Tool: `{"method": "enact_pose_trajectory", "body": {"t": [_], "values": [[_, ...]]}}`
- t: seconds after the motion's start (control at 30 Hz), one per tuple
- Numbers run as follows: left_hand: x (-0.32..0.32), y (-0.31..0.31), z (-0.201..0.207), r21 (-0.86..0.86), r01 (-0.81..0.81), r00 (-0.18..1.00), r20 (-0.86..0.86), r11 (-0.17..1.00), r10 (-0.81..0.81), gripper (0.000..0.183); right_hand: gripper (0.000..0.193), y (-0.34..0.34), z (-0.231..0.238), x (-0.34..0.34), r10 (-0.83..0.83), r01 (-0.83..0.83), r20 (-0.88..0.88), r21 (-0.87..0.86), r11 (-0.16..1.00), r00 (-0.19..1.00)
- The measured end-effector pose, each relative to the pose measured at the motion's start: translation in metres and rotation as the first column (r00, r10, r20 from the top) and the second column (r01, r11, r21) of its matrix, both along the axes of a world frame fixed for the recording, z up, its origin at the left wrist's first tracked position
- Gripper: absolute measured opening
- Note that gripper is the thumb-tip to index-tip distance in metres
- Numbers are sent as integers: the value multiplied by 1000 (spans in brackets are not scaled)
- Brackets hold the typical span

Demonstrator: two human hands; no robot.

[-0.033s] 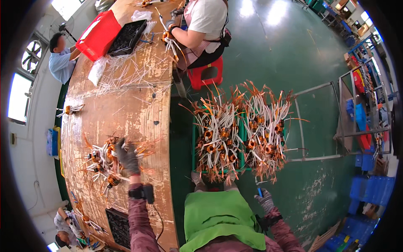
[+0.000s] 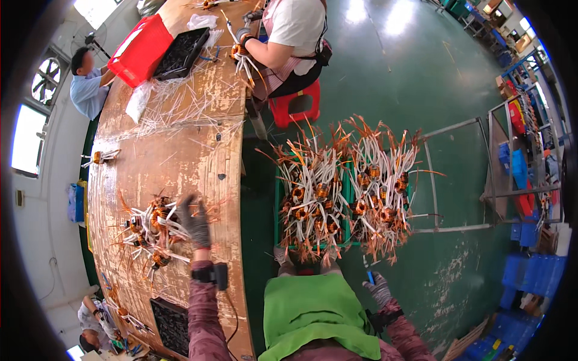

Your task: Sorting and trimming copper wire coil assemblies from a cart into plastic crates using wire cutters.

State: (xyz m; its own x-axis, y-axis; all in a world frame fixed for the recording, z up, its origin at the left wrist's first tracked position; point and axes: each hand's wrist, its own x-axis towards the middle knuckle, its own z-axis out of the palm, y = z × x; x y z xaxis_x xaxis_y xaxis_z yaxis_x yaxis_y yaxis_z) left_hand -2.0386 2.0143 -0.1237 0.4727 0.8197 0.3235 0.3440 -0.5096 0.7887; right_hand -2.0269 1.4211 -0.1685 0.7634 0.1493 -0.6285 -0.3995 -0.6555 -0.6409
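On the wooden table lies a pile of copper-wound ring coils (image 2: 150, 231) with white-sleeved leads and frayed copper ends. My left hand (image 2: 196, 227), in a grey glove, is just to the right of the pile, over the loose wire ends. Its fingers look apart, slightly smeared by motion, and I see nothing held. Low on the right, away from the table, my right hand (image 2: 379, 291), also gloved, is closed around blue-handled pliers (image 2: 370, 277), their metal jaws pointing up. Beyond my knees, green crates (image 2: 278, 207) hold many more such coils standing in bunches.
A black tray (image 2: 171, 325) of dark parts sits at the table's near end. Across the wooden table (image 2: 198, 156) lie a single coil (image 2: 99, 157) and scattered white sleeves. Farther off are a red bin (image 2: 141, 51), a seated co-worker (image 2: 295, 42) and a metal frame (image 2: 460, 227).
My left hand has shifted right, off the edge of the coil pile. The right hand with the pliers has barely moved.
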Motion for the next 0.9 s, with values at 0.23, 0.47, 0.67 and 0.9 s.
{"method": "enact_pose_trajectory", "body": {"t": [0.23, 0.47, 0.67, 0.9], "values": [[155, -208, -208, -599, 224, 906, -163, 769, -391, 43, 33, -64, -8, 30, 91, -109, -117, -163, 981, 989], [271, -303, -341, -530, 42, 427, -757, 847, -495, 89, 42, -172, -32, 4, -280, 255, -188, -145, 956, 941], [284, -321, -385, -356, -45, 501, -817, 934, -287, 69, 45, -212, -74, -2, -189, 104, -336, -254, 962, 923], [213, -308, -303, -413, 120, 696, -613, 903, -373, 54, 47, -221, -82, -51, -113, -44, -464, -313, 949, 878]]}}
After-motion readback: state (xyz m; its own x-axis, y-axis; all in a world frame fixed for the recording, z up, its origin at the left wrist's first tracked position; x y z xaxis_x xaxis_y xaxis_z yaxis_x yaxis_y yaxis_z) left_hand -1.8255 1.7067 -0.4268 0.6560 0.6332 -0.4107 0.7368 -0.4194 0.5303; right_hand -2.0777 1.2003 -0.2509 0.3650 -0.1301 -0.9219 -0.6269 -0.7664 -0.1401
